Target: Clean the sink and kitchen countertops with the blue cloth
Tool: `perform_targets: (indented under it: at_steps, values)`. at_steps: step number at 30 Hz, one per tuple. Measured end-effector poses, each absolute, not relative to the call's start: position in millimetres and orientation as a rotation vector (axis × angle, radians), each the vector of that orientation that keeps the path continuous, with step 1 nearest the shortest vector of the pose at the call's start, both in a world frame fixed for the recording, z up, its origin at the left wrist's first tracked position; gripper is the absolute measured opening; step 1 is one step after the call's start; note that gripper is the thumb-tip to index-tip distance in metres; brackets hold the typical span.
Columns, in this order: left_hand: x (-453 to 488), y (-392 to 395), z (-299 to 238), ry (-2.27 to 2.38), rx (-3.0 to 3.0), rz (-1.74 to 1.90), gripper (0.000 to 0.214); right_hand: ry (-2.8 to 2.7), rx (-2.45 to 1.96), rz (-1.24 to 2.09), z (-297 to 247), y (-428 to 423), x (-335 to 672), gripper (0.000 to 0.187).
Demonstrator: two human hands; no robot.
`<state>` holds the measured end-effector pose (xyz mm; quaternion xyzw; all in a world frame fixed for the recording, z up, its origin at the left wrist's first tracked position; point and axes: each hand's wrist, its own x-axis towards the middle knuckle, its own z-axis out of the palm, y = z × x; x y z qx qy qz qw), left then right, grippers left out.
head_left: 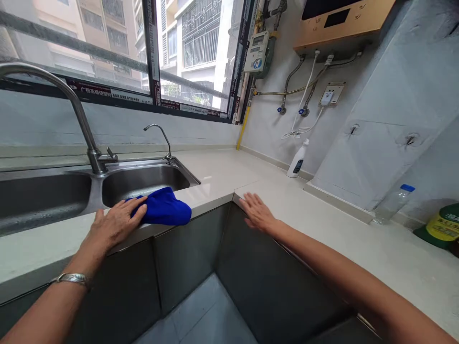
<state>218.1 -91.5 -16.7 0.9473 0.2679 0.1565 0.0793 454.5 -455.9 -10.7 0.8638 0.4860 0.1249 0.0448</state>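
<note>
My left hand (116,222) lies on a blue cloth (167,208) at the front rim of the steel double sink (143,179), fingers pressed onto the cloth. A silver bracelet sits on that wrist. My right hand (256,210) rests flat on the pale countertop (322,224) near the inner corner, fingers stretched out and holding nothing.
A tall tap (77,110) stands between the two basins and a small tap (163,138) at the back. A white spray bottle (297,160) stands by the wall. A clear plastic bottle (392,203) and a green-yellow container (442,227) are at the right. Dark cabinet fronts sit below.
</note>
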Motion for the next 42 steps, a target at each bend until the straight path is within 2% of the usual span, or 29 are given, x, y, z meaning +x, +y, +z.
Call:
perform_targets:
  at_steps: [3,9,11,15,18,24,28,42]
  values:
    - [214,-98,-11,0.898,2.789,0.414,0.064,1.351,2.623,0.35,-24,-513,474,0.083]
    - [238,-140,3,0.87,2.87,0.865,0.059,1.344,2.801,0.278,-53,-542,487,0.073]
    - [256,-159,3,0.832,2.959,0.803,0.058,1.357,2.863,0.253,-58,-541,489,0.074]
    - [281,-190,-3,0.942,3.152,0.432,0.062,1.394,2.928,0.226,-62,-542,495,0.075]
    - [281,-196,-8,0.94,3.186,0.459,0.064,1.431,2.966,0.232,-67,-547,500,0.072]
    - [248,-170,-12,0.957,3.147,0.484,0.062,1.545,2.929,0.383,-86,-556,519,0.065]
    - [208,-141,-10,1.125,3.073,0.413,0.057,1.613,2.895,0.467,-96,-561,527,0.068]
    - [59,-56,0,1.75,2.769,0.188,0.062,1.67,2.941,0.44,-114,-573,552,0.074]
